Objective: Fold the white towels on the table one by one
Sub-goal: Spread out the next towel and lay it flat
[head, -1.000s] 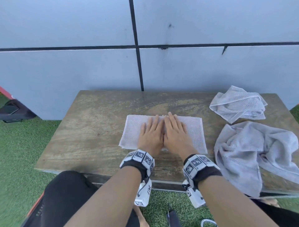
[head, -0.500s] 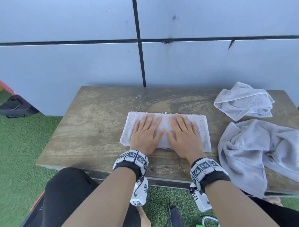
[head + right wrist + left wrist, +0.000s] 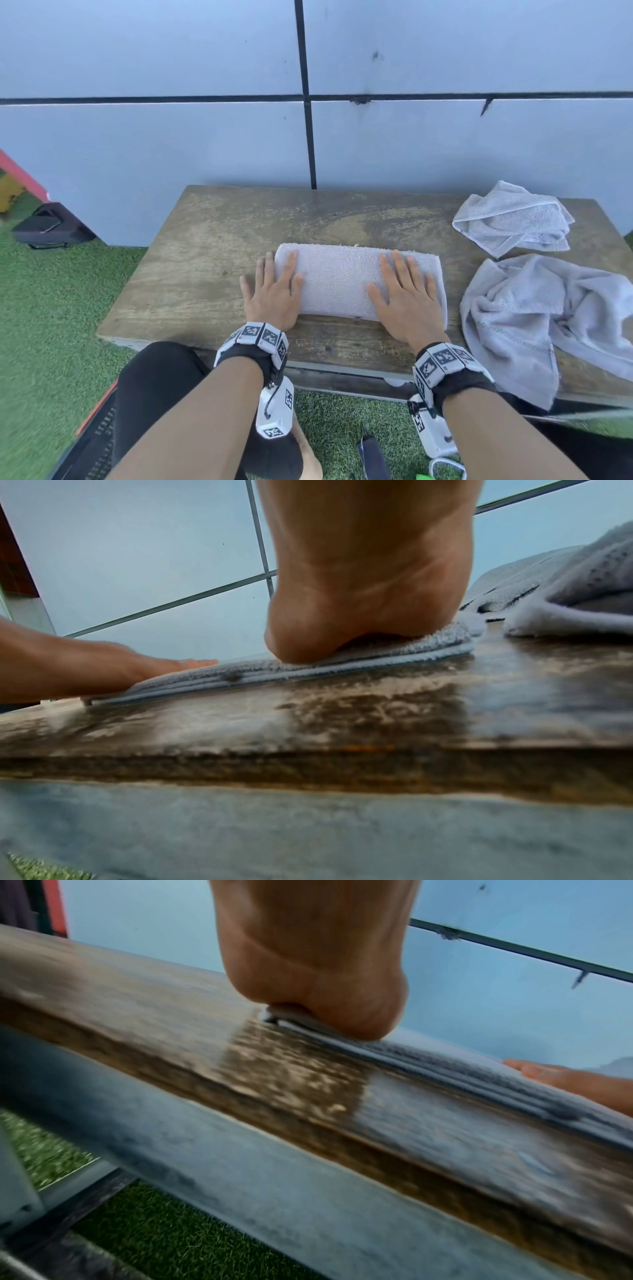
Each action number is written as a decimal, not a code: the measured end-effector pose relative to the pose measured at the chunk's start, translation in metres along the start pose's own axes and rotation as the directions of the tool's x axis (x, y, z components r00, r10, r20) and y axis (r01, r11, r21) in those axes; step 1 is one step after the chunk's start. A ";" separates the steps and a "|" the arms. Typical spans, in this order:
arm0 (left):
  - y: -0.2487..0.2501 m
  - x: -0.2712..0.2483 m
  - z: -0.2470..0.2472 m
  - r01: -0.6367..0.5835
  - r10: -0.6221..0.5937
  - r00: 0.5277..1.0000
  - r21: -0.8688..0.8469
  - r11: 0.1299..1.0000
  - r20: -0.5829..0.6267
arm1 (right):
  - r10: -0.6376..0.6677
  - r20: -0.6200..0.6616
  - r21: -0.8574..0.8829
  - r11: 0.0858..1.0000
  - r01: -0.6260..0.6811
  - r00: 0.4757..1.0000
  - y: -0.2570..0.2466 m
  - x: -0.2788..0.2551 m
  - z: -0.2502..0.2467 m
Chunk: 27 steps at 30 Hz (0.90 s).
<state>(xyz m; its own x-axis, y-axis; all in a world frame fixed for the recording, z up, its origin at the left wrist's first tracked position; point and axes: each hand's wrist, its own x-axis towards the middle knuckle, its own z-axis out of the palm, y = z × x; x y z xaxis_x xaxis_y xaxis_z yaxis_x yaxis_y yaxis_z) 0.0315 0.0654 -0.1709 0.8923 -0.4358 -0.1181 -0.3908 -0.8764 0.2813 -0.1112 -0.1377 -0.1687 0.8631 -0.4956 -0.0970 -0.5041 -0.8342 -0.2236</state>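
Observation:
A folded white towel (image 3: 337,277) lies as a long flat strip in the middle of the wooden table (image 3: 205,260). My left hand (image 3: 272,291) presses flat on its left end, its outer fingers on the bare wood. Flat on the right end lies my right hand (image 3: 406,294) with straight fingers. In the left wrist view the heel of my left hand (image 3: 318,988) bears on the layered towel edge (image 3: 445,1066). The right wrist view shows my right palm (image 3: 359,601) on the towel (image 3: 377,650).
Two crumpled white towels lie on the table's right side: a small one (image 3: 513,219) at the back and a larger one (image 3: 541,315) hanging over the front edge. A tiled wall (image 3: 171,137) stands right behind the table. Green turf (image 3: 41,308) surrounds it.
Both hands have slid apart along the towel, from side by side at its middle to its two ends, staying flat on it.

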 end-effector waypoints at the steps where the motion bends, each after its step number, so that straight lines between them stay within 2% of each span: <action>1: -0.002 -0.001 -0.002 0.050 -0.049 0.999 -0.024 0.998 0.023 | 0.006 0.016 -0.003 1.000 -0.006 1.000 -0.001 0.000 0.000; 4: -0.003 -0.003 -0.009 0.155 -0.154 0.987 -0.029 0.987 0.033 | 0.017 0.068 -0.006 1.000 -0.016 0.998 -0.002 -0.002 -0.001; 8: 0.009 -0.006 -0.023 0.169 -0.164 0.980 0.036 0.985 -0.112 | 0.037 0.115 0.011 0.999 -0.039 0.993 -0.006 -0.006 0.000; 13: 0.023 0.000 -0.049 0.226 -0.226 0.974 -0.023 0.974 0.022 | 0.001 0.197 0.075 0.997 -0.017 0.980 -0.005 -0.008 -0.003; 15: 0.028 0.006 -0.062 0.211 -0.207 0.975 -0.052 0.976 0.081 | -0.024 0.263 0.170 0.985 -0.022 0.965 0.000 -0.004 -0.011; 17: 0.036 0.011 -0.074 0.186 -0.167 0.975 -0.126 0.975 0.146 | -0.038 0.273 0.288 0.957 -0.044 0.961 0.005 -0.003 -0.025; 20: 0.054 0.012 -0.088 0.131 -0.107 0.986 -0.207 0.969 0.127 | -0.019 0.222 0.550 0.828 -0.109 0.975 0.008 -0.010 -0.052; 24: 0.101 -0.004 -0.101 -0.070 0.079 0.997 -0.304 0.950 0.016 | 0.087 0.099 0.742 0.657 -0.131 0.991 0.013 -0.015 -0.072; 26: 0.129 -0.014 -0.106 -0.145 0.197 0.977 -0.411 0.900 0.086 | 0.129 0.120 0.848 0.502 -0.169 0.984 0.020 -0.013 -0.074; 27: 0.140 -0.017 -0.107 -0.144 0.250 0.957 -0.513 0.846 0.145 | 0.142 0.153 0.891 0.409 -0.198 0.978 0.023 -0.014 -0.076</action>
<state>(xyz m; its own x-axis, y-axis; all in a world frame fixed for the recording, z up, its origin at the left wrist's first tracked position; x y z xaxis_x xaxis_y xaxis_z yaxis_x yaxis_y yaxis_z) -0.0139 -0.0279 -0.0273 0.7239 -0.6658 -0.1804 -0.3429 -0.5743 0.7434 -0.1374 -0.1686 -0.0984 0.7771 -0.5663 -0.2746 -0.3508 -0.0275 -0.9360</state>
